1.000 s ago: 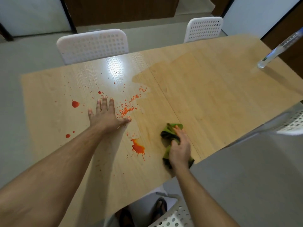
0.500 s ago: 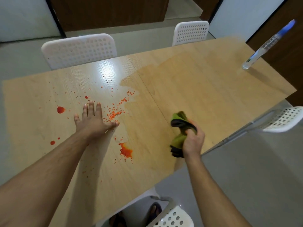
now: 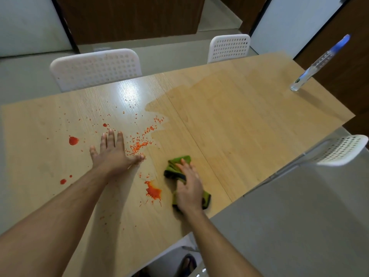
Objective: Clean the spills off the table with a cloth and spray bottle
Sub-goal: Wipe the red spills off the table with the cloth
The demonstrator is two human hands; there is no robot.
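My right hand (image 3: 188, 188) presses flat on a crumpled green cloth (image 3: 175, 164) on the wooden table (image 3: 249, 126), just right of a large orange-red splat (image 3: 153, 191). My left hand (image 3: 111, 156) lies flat and spread on the table, holding nothing. A scatter of small orange drops (image 3: 139, 143) lies by its thumb. More red spots (image 3: 73, 140) sit to its left. A clear spray bottle (image 3: 311, 70) with a blue top stands near the far right corner, out of reach of both hands. The table's right half looks darker and wet.
White perforated chairs stand at the far side (image 3: 95, 68), the far right (image 3: 229, 47) and the near right (image 3: 339, 150). Another chair's edge (image 3: 197, 272) and a foot (image 3: 186, 263) show below the table's near edge. Grey floor surrounds the table.
My right hand lifted the cloth off the table, then brought it back down flat, closer to the orange splat. My left hand stayed planted.
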